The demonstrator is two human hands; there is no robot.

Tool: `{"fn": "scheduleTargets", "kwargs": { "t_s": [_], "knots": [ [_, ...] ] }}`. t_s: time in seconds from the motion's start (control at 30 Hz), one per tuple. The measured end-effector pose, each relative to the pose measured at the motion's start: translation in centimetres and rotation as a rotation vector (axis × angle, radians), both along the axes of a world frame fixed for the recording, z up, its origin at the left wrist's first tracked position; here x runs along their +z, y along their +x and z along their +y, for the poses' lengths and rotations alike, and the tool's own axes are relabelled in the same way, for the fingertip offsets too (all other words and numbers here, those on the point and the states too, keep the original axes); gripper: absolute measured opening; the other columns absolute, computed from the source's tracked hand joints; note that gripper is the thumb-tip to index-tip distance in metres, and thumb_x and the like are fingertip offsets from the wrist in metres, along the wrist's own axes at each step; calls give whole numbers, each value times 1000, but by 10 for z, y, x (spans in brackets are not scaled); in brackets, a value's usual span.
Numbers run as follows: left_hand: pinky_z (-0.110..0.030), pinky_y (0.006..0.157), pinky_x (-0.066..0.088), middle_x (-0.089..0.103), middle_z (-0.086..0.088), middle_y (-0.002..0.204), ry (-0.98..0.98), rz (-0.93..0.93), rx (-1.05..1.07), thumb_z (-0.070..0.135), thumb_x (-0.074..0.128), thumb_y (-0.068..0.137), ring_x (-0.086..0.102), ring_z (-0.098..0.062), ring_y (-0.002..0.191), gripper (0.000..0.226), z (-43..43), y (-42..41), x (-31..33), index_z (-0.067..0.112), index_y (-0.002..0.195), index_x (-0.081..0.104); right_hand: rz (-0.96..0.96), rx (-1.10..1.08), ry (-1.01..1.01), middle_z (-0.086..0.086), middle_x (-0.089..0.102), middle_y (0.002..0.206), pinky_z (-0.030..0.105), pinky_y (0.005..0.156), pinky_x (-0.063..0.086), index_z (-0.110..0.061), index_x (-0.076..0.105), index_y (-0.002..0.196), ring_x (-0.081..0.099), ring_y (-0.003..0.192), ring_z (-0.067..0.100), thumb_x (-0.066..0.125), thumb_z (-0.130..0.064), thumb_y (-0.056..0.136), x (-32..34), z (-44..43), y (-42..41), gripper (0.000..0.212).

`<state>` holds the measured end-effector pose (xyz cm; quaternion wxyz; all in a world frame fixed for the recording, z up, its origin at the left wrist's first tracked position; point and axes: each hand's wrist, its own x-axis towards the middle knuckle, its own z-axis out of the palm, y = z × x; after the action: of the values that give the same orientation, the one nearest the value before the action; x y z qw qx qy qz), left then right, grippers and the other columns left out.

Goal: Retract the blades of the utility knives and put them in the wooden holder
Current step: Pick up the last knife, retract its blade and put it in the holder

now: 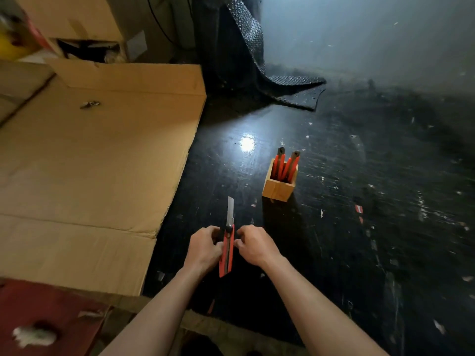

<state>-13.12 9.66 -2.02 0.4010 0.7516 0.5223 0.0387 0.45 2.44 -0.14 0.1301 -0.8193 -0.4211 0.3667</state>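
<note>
A red utility knife [226, 255] is held upright between both hands above the dark floor, its silver blade sticking out well past the red body, pointing away from me. My left hand [204, 246] grips the knife's left side. My right hand [254, 244] pinches its right side near the black slider. The square wooden holder [279, 186] stands on the floor ahead and to the right. Two red knives [285, 164] stand in it with their dark ends up.
A large flattened cardboard sheet [97, 155] covers the floor at the left, with a small metal piece [89, 104] on it. Cardboard boxes [74, 19] stand at the back left. Black bubble wrap [257, 60] drapes at the back centre. A red mat [38, 317] lies at the near left.
</note>
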Motion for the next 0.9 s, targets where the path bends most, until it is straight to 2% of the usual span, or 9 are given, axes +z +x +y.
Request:
{"fn": "scheduleTargets", "kwargs": {
  "t_s": [0.13, 0.27, 0.37, 0.5, 0.57, 0.7, 0.83, 0.9],
  "knots": [
    [-10, 69, 48, 75, 7, 98, -112, -10, 6, 10, 77, 87, 65, 4, 80, 30, -5, -2, -6, 18, 116, 75, 154, -67, 15, -5, 67, 96, 25, 70, 56, -20, 70, 114, 65, 79, 5, 64, -19, 98, -12, -8, -14, 17],
    [-21, 77, 60, 76, 7, 98, -186, -64, 76, 0, 76, 84, 68, 1, 82, 35, -9, -1, -11, 19, 113, 76, 279, -216, 62, -11, 65, 94, 19, 66, 53, -29, 61, 106, 66, 79, 2, 69, -16, 95, -16, -16, -16, 19],
    [-14, 74, 54, 72, 12, 96, -224, -129, 89, 1, 76, 86, 66, 3, 84, 38, -13, 1, -10, 18, 119, 74, 372, -320, 99, -5, 71, 99, 22, 67, 61, -29, 62, 108, 73, 83, 6, 73, -14, 92, -16, -23, -14, 25],
    [-34, 88, 62, 77, 5, 100, -298, -246, 128, 3, 78, 83, 74, -8, 94, 36, -12, 7, 0, 23, 113, 75, 458, -407, 157, -2, 75, 103, 32, 78, 66, -30, 64, 107, 76, 90, 10, 78, -10, 87, -8, -26, -1, 31],
    [-42, 88, 64, 79, 2, 103, -338, -329, 138, 1, 77, 84, 77, -13, 97, 37, -8, 15, 11, 24, 113, 75, 518, -447, 211, 1, 76, 104, 37, 81, 66, -27, 65, 108, 77, 92, 13, 78, -5, 85, 4, -27, 11, 35],
    [-39, 79, 66, 79, -6, 109, -356, -510, 111, -6, 71, 89, 79, -19, 95, 36, -4, 36, 44, 16, 117, 74, 549, -451, 398, 7, 77, 105, 43, 84, 66, -21, 66, 110, 78, 94, 19, 79, -2, 83, 34, -32, 36, 35],
    [-52, 86, 63, 78, -10, 116, -399, -613, 42, -5, 71, 90, 78, -27, 102, 37, 3, 59, 78, 14, 122, 72, 550, -452, 525, 9, 77, 107, 43, 87, 64, -19, 67, 113, 76, 100, 22, 79, -1, 82, 64, -34, 61, 38],
    [-54, 86, 63, 77, -13, 118, -440, -647, 2, -5, 68, 92, 77, -30, 103, 39, 6, 70, 96, 14, 126, 69, 559, -453, 587, 8, 79, 106, 42, 87, 64, -18, 67, 114, 76, 101, 22, 78, 0, 82, 80, -36, 73, 38]
  ]
}}
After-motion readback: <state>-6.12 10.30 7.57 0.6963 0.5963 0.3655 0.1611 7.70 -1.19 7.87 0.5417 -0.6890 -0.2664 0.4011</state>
